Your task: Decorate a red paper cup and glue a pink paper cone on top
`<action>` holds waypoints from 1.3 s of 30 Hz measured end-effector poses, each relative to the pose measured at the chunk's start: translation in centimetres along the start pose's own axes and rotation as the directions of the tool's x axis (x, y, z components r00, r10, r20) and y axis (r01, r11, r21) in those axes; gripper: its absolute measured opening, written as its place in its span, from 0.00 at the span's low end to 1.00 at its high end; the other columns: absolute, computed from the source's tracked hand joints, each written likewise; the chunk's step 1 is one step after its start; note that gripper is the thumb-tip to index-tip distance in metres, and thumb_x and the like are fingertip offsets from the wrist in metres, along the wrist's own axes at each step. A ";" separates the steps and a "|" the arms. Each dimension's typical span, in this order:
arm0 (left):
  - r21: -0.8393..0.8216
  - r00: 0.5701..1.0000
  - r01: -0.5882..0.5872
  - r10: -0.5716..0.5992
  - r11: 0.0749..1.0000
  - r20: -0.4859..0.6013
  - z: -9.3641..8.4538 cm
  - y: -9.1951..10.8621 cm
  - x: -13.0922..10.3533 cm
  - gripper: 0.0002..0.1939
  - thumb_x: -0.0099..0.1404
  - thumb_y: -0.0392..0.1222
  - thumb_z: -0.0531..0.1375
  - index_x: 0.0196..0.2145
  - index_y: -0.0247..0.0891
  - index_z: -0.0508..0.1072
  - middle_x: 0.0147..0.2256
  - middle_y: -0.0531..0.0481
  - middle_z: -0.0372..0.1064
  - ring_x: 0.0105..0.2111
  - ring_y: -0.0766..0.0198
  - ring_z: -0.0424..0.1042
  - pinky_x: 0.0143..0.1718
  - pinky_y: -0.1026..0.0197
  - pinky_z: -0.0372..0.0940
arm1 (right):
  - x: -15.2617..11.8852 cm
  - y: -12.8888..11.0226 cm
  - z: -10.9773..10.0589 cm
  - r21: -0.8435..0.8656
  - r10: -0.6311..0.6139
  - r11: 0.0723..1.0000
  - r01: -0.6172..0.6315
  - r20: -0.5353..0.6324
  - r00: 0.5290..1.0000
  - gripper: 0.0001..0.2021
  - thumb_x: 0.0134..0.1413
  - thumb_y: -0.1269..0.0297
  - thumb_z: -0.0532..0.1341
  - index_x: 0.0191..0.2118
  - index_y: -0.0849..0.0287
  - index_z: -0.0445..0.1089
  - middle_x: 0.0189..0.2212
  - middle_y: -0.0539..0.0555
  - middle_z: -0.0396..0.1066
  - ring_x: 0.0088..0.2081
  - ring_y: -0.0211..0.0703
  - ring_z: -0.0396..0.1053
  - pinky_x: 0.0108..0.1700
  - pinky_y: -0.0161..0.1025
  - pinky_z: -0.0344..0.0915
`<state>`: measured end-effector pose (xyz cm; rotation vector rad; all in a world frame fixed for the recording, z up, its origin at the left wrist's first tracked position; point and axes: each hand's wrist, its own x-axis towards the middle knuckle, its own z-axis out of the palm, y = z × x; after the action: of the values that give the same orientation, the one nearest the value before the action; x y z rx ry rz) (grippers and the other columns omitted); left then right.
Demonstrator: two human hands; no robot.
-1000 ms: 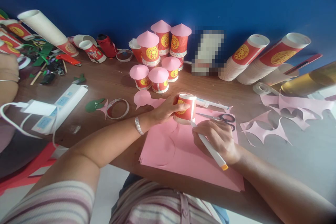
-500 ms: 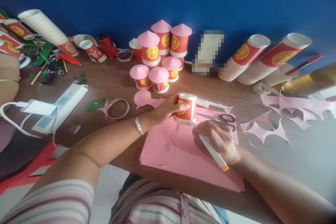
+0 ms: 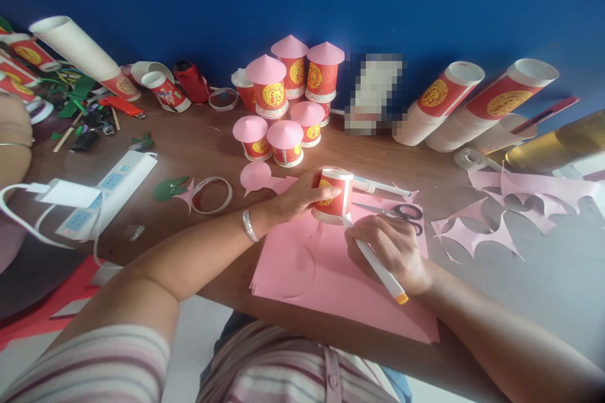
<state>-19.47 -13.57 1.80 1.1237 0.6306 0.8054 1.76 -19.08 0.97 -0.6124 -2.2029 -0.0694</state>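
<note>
My left hand is wrapped round a red and white paper cup with a yellow emblem, its thumb across the side. The cup is upside down, wide rim low, over a stack of pink paper. My right hand grips a slim white pen-shaped tool with an orange end. The tool's pointed tip is at the cup's lower edge; I cannot tell whether it is a pen or a knife. Scissors lie on the paper, just beyond my right hand. A curved line marks the top sheet.
Several red cups with pink cone roofs stand behind the held cup. Cup stacks lean at the back right, above pink paper scraps. A white power strip lies left, near another person's arm.
Almost nothing differs. The tool's orange end has shifted slightly up and left with my right hand; the cup stays in my left hand.
</note>
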 end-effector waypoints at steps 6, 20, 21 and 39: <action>0.023 0.999 0.019 -0.019 1.000 -0.026 -0.1 -0.1 0.0 0.17 0.64 0.51 0.69 0.40 0.36 0.73 0.36 0.49 0.69 0.36 0.62 0.68 0.38 0.61 0.64 | 0.1 0.1 -0.1 0.014 -0.007 1.000 0.006 0.023 1.000 0.11 0.60 0.83 0.62 0.40 0.58 0.67 0.28 0.47 0.72 0.25 0.35 0.66 0.27 0.34 0.65; 0.052 1.000 -0.017 0.017 0.999 -0.002 -0.1 -0.1 0.1 0.16 0.65 0.52 0.68 0.38 0.36 0.72 0.34 0.50 0.68 0.34 0.64 0.65 0.36 0.61 0.62 | 0.0 0.0 -0.2 0.015 -0.004 1.000 0.003 0.055 0.998 0.11 0.62 0.81 0.61 0.41 0.56 0.67 0.27 0.46 0.71 0.24 0.34 0.65 0.26 0.33 0.62; 0.048 1.000 -0.019 0.019 0.999 0.002 -0.1 -0.1 0.1 0.16 0.66 0.52 0.68 0.38 0.36 0.72 0.34 0.50 0.68 0.34 0.64 0.65 0.36 0.61 0.62 | 0.1 0.0 -0.2 0.016 -0.006 1.000 0.005 0.064 0.998 0.11 0.63 0.80 0.60 0.41 0.55 0.66 0.27 0.45 0.70 0.24 0.33 0.64 0.26 0.33 0.62; 0.054 1.000 -0.010 0.010 0.999 0.000 -0.3 -0.4 0.2 0.17 0.64 0.52 0.68 0.39 0.35 0.72 0.36 0.48 0.68 0.36 0.62 0.68 0.39 0.60 0.65 | -0.1 -0.4 -0.2 0.098 0.073 0.991 -0.087 0.133 0.988 0.11 0.62 0.81 0.58 0.39 0.55 0.63 0.26 0.44 0.68 0.23 0.34 0.64 0.25 0.33 0.59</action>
<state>-19.48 -13.38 1.35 1.1762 0.6510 0.8010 1.83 -19.49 1.11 -0.6623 -2.2868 0.1293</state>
